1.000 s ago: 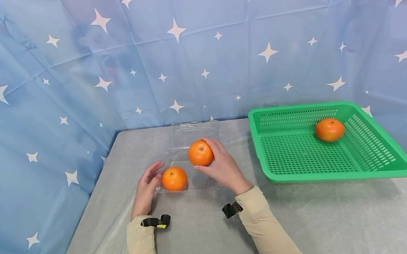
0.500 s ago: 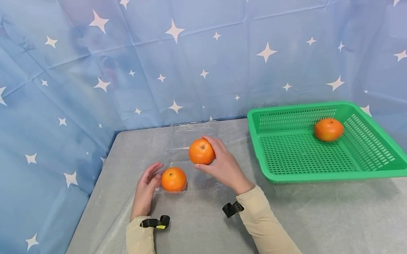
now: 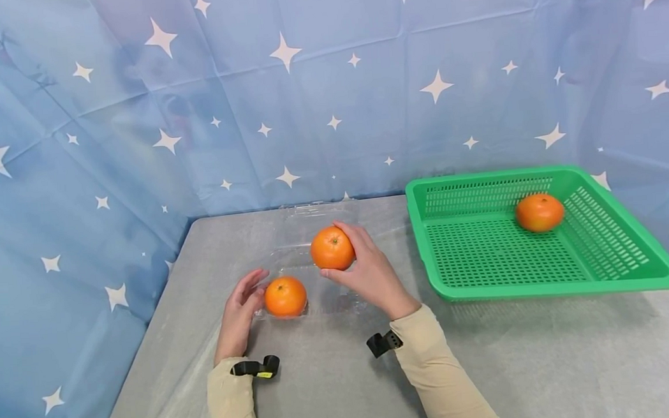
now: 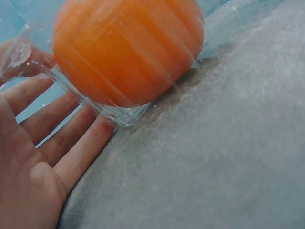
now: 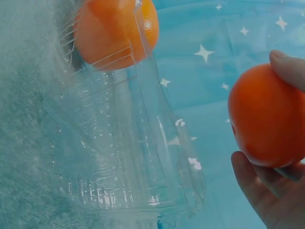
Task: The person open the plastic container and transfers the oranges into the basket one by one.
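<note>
In the head view my right hand (image 3: 373,277) holds an orange (image 3: 332,248) up over a clear plastic clamshell box (image 3: 331,299), thumb below and fingers on its far side. The right wrist view shows this orange (image 5: 269,117) apart from the box (image 5: 119,157). A second orange (image 3: 285,296) sits in the box's left end. Beside that end, my left hand (image 3: 240,317) rests with fairly straight fingers against the outside of the plastic wall, as the left wrist view shows; its thumb is partly hidden behind the clear rim. The box's lid (image 3: 318,219) lies open toward the back.
A green perforated basket (image 3: 552,289) stands on the right of the grey-covered table (image 3: 322,389), with one orange (image 3: 540,212) at its back right. A blue star-patterned curtain (image 3: 305,108) hangs right behind the table and down its left side.
My right hand, with the orange, has risen slightly and shifted a little to the right. The left hand, the box and the basket stay practically where they were.
</note>
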The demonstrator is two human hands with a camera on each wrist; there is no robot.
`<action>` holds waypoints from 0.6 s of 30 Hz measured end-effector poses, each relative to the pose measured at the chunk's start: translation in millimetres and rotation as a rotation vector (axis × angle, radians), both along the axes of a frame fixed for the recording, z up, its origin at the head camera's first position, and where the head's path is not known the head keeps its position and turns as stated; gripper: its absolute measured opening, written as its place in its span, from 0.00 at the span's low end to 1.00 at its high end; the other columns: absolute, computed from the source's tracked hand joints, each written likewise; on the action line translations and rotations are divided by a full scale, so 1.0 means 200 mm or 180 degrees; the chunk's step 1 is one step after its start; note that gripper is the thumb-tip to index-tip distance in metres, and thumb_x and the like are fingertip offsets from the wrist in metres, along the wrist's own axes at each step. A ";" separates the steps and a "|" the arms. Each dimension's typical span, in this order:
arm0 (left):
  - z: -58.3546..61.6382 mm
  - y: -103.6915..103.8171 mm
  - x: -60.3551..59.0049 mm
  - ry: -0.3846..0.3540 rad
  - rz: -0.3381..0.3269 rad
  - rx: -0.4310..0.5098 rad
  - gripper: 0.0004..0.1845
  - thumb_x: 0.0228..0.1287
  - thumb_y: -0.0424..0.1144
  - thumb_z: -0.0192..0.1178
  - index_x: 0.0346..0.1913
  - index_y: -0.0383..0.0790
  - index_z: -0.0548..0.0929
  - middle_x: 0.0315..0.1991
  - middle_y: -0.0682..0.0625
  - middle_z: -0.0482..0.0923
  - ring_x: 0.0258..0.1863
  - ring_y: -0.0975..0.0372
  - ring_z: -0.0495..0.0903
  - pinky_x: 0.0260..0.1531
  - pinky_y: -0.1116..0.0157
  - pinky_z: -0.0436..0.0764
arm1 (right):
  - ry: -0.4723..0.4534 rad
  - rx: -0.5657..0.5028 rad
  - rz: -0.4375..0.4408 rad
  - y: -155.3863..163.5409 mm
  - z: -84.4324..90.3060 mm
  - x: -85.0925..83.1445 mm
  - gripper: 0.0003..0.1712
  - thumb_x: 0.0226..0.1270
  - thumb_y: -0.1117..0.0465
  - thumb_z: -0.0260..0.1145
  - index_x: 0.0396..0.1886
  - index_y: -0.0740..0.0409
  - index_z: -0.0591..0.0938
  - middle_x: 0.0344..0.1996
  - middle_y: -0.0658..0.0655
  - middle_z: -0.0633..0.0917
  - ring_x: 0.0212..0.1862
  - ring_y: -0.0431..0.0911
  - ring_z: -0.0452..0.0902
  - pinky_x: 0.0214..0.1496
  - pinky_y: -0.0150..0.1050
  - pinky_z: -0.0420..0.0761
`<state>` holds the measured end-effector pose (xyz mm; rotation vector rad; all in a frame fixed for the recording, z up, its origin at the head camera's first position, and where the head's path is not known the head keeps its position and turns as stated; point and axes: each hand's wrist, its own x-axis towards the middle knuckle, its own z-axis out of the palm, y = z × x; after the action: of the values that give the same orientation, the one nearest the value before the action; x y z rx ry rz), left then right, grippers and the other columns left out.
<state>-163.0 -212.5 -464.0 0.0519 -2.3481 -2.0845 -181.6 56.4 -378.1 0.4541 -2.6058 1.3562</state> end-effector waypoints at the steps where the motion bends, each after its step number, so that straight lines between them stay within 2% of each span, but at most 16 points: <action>1: 0.00 0.00 0.00 0.0002 0.0003 0.0001 0.24 0.63 0.47 0.53 0.62 0.52 0.65 0.59 0.55 0.67 0.55 0.61 0.69 0.52 0.57 0.68 | 0.0011 -0.0010 0.0001 0.00 0.00 0.00 0.46 0.44 0.40 0.69 0.64 0.38 0.60 0.57 0.44 0.64 0.47 0.44 0.70 0.41 0.46 0.76; 6: 0.00 0.00 0.00 -0.0009 0.0018 0.0015 0.24 0.63 0.47 0.53 0.61 0.52 0.66 0.58 0.56 0.67 0.54 0.61 0.69 0.52 0.57 0.68 | 0.0019 -0.0012 0.0029 0.01 0.01 0.00 0.47 0.44 0.40 0.69 0.65 0.40 0.60 0.57 0.44 0.64 0.47 0.44 0.70 0.41 0.46 0.76; 13: 0.00 0.00 -0.01 -0.0033 0.0026 0.0010 0.24 0.63 0.47 0.53 0.62 0.51 0.65 0.58 0.57 0.67 0.54 0.62 0.69 0.52 0.56 0.68 | -0.0044 0.0014 0.0056 0.01 0.02 0.01 0.46 0.44 0.37 0.67 0.64 0.31 0.57 0.58 0.44 0.63 0.48 0.44 0.70 0.42 0.46 0.75; 18: 0.00 0.00 0.00 -0.0008 0.0006 0.0014 0.25 0.63 0.47 0.53 0.62 0.50 0.65 0.58 0.56 0.67 0.55 0.61 0.69 0.52 0.56 0.68 | -0.0043 0.0022 0.0036 0.01 0.03 0.01 0.45 0.44 0.39 0.68 0.63 0.30 0.57 0.58 0.44 0.64 0.47 0.44 0.70 0.41 0.46 0.75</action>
<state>-163.9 -212.5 -463.7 0.0567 -2.3439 -2.0902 -179.6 58.0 -372.4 0.4629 -2.6234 1.3588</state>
